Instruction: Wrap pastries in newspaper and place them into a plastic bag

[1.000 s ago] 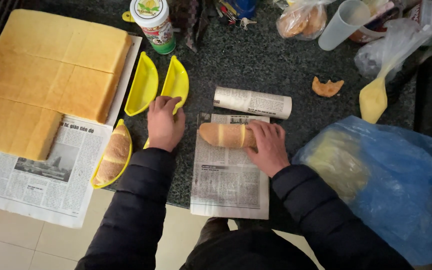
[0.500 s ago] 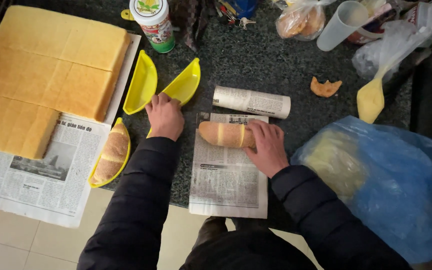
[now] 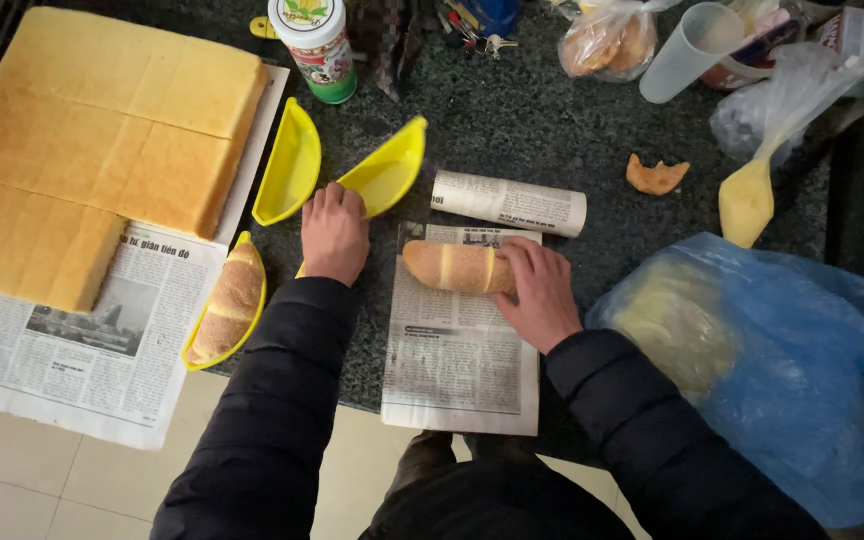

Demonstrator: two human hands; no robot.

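Bread roll (image 3: pixel 457 267) lies under right hand (image 3: pixel 542 295) fingertips.

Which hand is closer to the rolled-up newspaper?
The right hand. It rests on the bread roll just below the rolled-up newspaper. The left hand is farther to the left, touching a yellow tray.

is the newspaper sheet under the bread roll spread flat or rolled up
Spread flat: the newspaper sheet lies open on the counter, bread roll on its top end under the right hand.
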